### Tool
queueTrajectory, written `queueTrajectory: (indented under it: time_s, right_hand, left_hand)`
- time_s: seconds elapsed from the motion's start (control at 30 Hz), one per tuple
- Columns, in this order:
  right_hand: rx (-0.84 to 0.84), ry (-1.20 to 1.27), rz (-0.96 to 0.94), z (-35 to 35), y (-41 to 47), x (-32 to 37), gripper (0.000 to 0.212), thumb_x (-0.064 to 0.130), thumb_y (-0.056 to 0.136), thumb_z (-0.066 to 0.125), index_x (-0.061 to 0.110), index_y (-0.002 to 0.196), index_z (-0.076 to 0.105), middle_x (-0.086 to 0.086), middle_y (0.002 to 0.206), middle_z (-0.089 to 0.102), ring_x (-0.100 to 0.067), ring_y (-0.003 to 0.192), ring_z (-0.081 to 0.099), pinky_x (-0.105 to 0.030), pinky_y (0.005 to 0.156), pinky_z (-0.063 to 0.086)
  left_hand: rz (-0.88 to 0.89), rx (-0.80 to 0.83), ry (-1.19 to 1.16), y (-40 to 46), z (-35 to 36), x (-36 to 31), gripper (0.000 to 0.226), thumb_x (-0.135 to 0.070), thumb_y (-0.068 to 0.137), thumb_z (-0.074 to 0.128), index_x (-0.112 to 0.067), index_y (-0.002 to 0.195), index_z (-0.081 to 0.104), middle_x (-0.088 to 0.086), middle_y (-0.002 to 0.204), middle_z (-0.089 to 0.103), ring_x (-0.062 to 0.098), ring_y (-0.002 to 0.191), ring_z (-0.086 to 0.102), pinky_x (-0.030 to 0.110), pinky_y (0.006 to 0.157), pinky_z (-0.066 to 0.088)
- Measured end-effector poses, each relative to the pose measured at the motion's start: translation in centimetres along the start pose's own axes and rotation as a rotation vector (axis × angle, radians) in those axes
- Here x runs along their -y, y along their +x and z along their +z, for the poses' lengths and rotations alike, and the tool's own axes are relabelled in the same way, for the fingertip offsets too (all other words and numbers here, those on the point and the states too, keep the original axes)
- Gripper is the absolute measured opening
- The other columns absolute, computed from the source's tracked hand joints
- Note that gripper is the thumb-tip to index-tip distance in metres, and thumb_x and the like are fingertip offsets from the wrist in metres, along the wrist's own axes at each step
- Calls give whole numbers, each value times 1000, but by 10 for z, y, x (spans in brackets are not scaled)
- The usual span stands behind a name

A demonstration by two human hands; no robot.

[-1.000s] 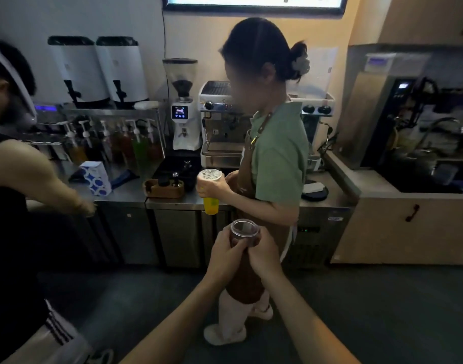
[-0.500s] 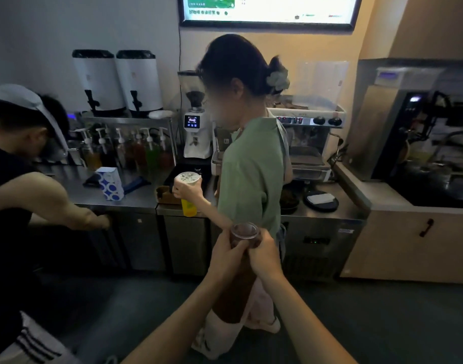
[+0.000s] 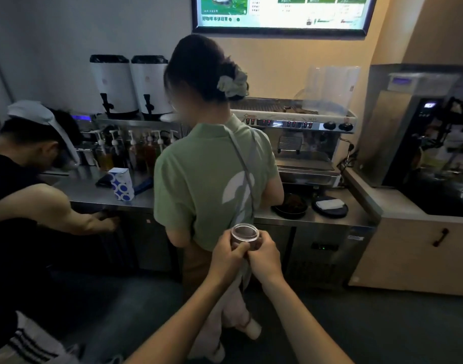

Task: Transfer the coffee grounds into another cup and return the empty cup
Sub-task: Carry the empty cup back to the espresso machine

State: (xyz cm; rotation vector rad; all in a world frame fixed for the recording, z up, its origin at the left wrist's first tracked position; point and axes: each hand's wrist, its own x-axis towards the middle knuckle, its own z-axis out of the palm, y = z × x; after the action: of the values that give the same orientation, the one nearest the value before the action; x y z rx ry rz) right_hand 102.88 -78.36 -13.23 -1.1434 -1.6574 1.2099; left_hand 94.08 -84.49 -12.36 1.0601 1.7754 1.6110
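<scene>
I hold a small clear cup (image 3: 244,233) upright in front of me with both hands. Its inside looks dark brown, and I cannot tell what it contains. My left hand (image 3: 226,254) wraps its left side and my right hand (image 3: 264,256) wraps its right side; the fingers hide the lower half of the cup. It hovers above the floor, just behind the back of a person in a green shirt (image 3: 212,179).
The green-shirted person stands between me and the steel counter (image 3: 93,190). A second person (image 3: 28,195) bends at the left. On the counter sit an espresso machine (image 3: 301,143), a dark bowl (image 3: 290,206), a black plate (image 3: 330,207), syrup bottles (image 3: 130,151) and a blue-white box (image 3: 121,183).
The green-shirted person has turned from side-on to face the counter, back toward me; the drink they held is out of sight. My view has moved closer. My hands keep the cup.
</scene>
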Motion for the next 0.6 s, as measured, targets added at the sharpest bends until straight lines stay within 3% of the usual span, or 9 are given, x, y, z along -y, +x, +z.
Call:
queueTrajectory:
  time_s: [0.07,0.47,0.6]
  right_hand:
    - [9,5,1,1,0,-2,40,27,68,86,28,103,66,10,90,73,1,85,67,-8,62,45]
    - [28,20,2,11,12,5,40,18,71,82,27,106,66,11,92,73,5,83,64,-1,59,43]
    - [35,2,-13,22,19,11,39,18,73,81,28,108,65,13,91,71,8,82,61,0,56,41]
  left_hand:
    - [0,-8,-7,-1,0,1,35,-8,84,67,-18,118,64,-2,109,72,12,106,66,25,92,51]
    - [12,26,8,12,-11,-2,43,-22,82,67,-20,125,62,-1,118,69,13,113,63,42,103,49]
    - [15,26,30,26,-22,2,46,-27,81,67,-21,127,62,-3,118,69,11,112,63,39,102,49]
